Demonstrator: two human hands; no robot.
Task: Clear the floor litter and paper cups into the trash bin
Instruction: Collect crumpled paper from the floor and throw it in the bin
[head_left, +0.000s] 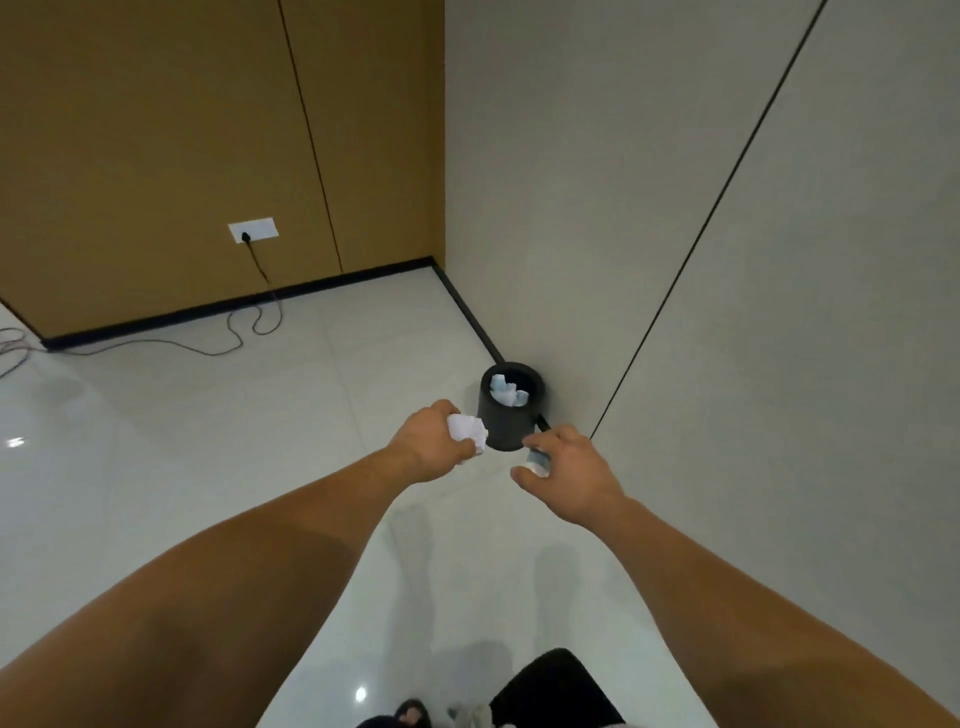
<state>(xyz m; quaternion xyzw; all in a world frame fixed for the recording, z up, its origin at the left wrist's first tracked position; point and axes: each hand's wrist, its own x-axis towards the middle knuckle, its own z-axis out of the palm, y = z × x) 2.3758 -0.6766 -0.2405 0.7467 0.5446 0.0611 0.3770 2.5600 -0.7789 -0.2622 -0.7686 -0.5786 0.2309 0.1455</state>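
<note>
White crumpled paper (467, 429) sits balled in your left hand (428, 441), the grip closed around it with the fingers curled underneath. Your right hand (569, 475) holds a small paper cup (537, 460) with blue markings, thumb and fingers wrapped around it so that only part of it shows. Both hands are stretched forward, just short of the black round trash bin (506, 421), which stands on the pale glossy floor (208, 441) against the grey wall (675, 208), near the room's corner. Inside the bin you can see white and blue paper cups (508, 391) already lying there. Off to your left, a black cable (249, 327) runs from a white wall socket (253, 230) on the brown panel down across the floor.
</note>
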